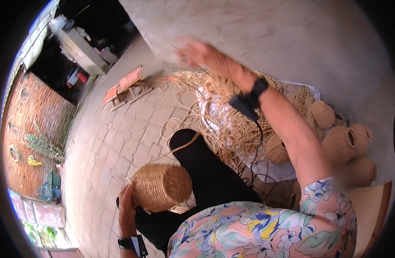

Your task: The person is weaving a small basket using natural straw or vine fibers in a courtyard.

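Note:
On my lap lies a woven straw-coloured basket [152,185], tipped on its side with its round end facing right. My left hand [127,195] grips its left edge, fingers closed around it. A twisted cord [184,146] runs from the basket up across my dark-trousered knee. My right arm stretches far forward over a heap of pale cord [223,124]. At its end, my right hand [197,53] is raised and smeared by motion; a thin strand seems to be near its fingers, but the grip is unclear.
Several finished woven baskets [338,145] stand right of the cord heap, beside the plastered wall [266,34]. White sheeting [275,172] lies under the heap. Ahead on the paved floor [120,142] is a low wooden seat [130,81] with red slats. A brick wall [38,112] rises at left.

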The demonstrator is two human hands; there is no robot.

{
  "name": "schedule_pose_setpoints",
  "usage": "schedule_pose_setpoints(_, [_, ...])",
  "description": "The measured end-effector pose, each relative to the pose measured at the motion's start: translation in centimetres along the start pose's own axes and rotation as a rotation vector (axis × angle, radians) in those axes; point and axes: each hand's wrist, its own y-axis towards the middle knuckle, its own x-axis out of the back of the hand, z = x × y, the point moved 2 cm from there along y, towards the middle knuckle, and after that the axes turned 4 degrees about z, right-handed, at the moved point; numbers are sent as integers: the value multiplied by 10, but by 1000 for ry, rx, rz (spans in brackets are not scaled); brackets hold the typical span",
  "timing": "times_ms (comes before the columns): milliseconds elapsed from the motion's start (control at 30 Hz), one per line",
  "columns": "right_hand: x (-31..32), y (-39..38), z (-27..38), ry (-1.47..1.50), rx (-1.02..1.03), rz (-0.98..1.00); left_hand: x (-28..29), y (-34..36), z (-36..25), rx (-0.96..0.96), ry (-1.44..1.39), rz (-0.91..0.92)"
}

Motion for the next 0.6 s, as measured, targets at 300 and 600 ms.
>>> schedule_pose_setpoints(300, [-33, -74, 18, 234, -554, -58, -38, -6, 15, 193, -997, 123])
schedule_pose_setpoints(600, [-97, -298, -74, 601, -1126, -101, -33, 9, 28, 259, -896, 139])
